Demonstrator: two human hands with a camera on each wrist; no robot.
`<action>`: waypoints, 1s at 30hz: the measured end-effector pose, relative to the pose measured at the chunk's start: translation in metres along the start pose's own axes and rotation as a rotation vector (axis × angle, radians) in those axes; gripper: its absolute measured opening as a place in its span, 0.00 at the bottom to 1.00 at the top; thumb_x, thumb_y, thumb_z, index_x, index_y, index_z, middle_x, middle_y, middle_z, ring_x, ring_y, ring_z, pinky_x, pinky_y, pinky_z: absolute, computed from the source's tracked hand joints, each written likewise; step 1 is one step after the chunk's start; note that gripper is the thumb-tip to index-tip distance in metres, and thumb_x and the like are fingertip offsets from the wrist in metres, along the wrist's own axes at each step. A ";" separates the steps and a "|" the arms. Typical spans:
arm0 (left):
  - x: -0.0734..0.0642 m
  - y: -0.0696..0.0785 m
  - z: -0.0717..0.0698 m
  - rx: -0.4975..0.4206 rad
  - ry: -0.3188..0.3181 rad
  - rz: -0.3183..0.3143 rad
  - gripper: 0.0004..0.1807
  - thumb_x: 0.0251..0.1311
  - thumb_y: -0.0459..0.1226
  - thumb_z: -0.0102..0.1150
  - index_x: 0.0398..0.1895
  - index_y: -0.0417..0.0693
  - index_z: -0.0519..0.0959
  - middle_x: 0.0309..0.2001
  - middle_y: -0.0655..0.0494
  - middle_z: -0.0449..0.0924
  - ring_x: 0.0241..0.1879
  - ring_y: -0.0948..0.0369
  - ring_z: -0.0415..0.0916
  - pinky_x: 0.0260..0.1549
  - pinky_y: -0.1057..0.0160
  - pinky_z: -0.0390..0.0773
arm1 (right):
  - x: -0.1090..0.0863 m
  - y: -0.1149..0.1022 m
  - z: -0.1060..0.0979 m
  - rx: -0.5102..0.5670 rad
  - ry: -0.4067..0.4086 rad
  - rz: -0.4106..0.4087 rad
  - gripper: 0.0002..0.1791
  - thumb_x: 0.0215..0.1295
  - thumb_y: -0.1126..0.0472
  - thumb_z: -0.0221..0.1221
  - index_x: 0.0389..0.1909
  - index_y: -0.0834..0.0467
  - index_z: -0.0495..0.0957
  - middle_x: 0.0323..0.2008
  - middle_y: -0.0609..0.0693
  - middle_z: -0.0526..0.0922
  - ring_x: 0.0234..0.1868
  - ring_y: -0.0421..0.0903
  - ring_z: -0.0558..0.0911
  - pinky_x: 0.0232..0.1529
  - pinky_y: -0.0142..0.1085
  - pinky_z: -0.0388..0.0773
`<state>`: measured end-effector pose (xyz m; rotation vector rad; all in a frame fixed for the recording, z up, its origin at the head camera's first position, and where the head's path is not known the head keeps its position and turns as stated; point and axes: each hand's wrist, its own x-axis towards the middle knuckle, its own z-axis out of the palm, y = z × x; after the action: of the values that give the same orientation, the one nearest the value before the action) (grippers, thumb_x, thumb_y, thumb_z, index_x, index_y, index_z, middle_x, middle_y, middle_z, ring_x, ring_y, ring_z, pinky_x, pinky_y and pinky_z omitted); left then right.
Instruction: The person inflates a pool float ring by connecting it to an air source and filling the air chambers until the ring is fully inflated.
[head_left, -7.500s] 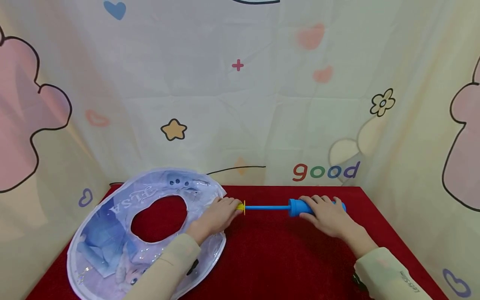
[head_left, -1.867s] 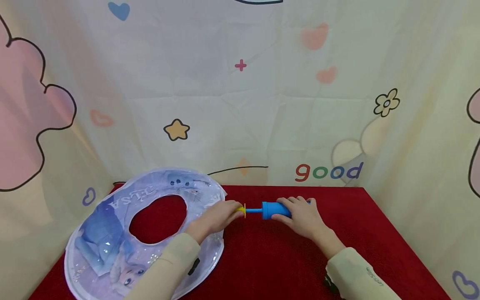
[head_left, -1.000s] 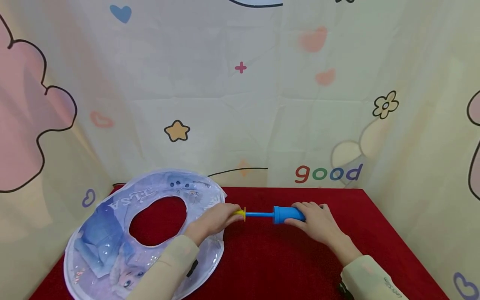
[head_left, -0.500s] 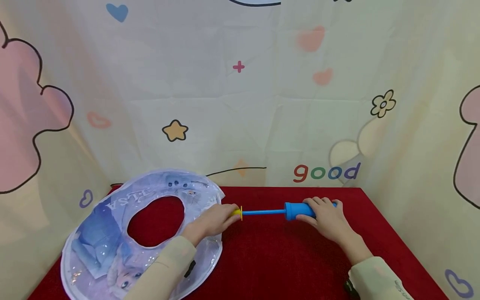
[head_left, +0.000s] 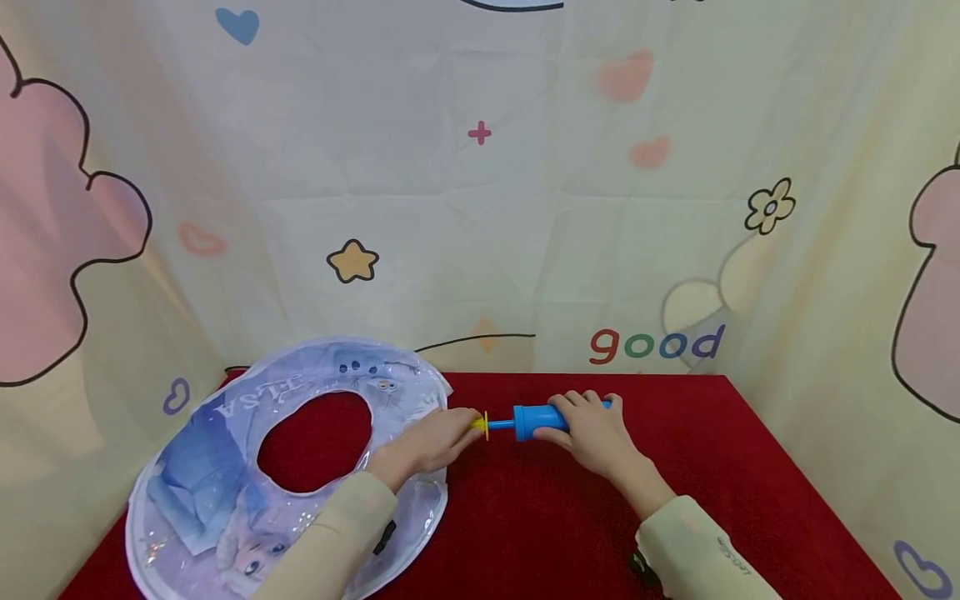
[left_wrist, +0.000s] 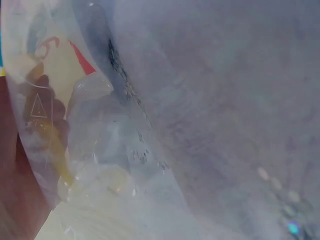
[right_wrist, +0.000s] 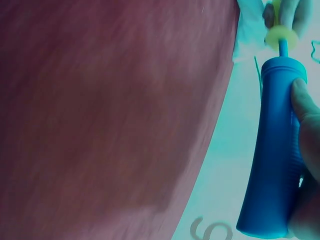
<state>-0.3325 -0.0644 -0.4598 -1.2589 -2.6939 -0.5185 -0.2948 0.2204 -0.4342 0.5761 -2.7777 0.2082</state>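
Note:
A blue hand pump [head_left: 528, 422] lies sideways in the middle of the head view. My right hand [head_left: 600, 437] grips its barrel, fingers over the top and thumb along the near side; the barrel [right_wrist: 275, 150] fills the right side of the right wrist view. A short length of blue rod [head_left: 501, 424] shows between barrel and yellow flange. My left hand [head_left: 431, 442] holds the yellow end [head_left: 477, 423] at the right edge of a partly puffed, purple-blue swim ring [head_left: 198, 475]. Through clear plastic in the left wrist view, a yellow stem [left_wrist: 57, 150] shows beside curled fingers.
The swim ring covers the left part of a red cloth-covered table [head_left: 540, 533]. A printed curtain [head_left: 420, 183] hangs close behind the table and along both sides. A small black piece [head_left: 385, 537] shows on the ring beside the left sleeve.
My right hand has repeatedly slid the pump barrel right and left, and since half a second ago it has moved left, shortening the exposed rod. The left hand stays nearly still.

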 end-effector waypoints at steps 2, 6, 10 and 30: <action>0.001 0.001 0.000 0.004 -0.004 -0.001 0.06 0.78 0.39 0.51 0.48 0.47 0.75 0.35 0.62 0.71 0.37 0.63 0.71 0.44 0.61 0.75 | 0.006 -0.010 0.002 -0.007 -0.021 0.002 0.32 0.68 0.34 0.60 0.59 0.55 0.78 0.52 0.54 0.81 0.53 0.57 0.76 0.54 0.66 0.63; 0.002 0.002 -0.001 -0.011 -0.013 -0.018 0.09 0.77 0.38 0.52 0.53 0.45 0.76 0.37 0.60 0.73 0.38 0.61 0.72 0.46 0.60 0.75 | 0.014 -0.025 0.004 -0.011 -0.044 -0.002 0.32 0.68 0.33 0.59 0.59 0.54 0.78 0.52 0.54 0.81 0.52 0.57 0.76 0.54 0.66 0.64; 0.003 0.003 -0.003 -0.042 -0.010 -0.046 0.11 0.77 0.39 0.53 0.54 0.44 0.76 0.37 0.60 0.74 0.37 0.62 0.72 0.45 0.61 0.76 | 0.015 -0.026 0.003 -0.001 -0.044 0.013 0.32 0.68 0.32 0.59 0.60 0.53 0.79 0.52 0.53 0.81 0.52 0.56 0.76 0.54 0.65 0.64; -0.002 0.002 -0.004 -0.036 0.049 -0.015 0.05 0.75 0.39 0.56 0.44 0.48 0.79 0.31 0.63 0.73 0.32 0.65 0.70 0.38 0.64 0.74 | -0.033 0.067 -0.018 0.083 -0.017 0.072 0.33 0.67 0.35 0.62 0.61 0.55 0.78 0.55 0.58 0.81 0.55 0.62 0.75 0.54 0.68 0.61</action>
<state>-0.3304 -0.0659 -0.4563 -1.2191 -2.6678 -0.5940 -0.2889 0.2967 -0.4328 0.5000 -2.8197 0.3377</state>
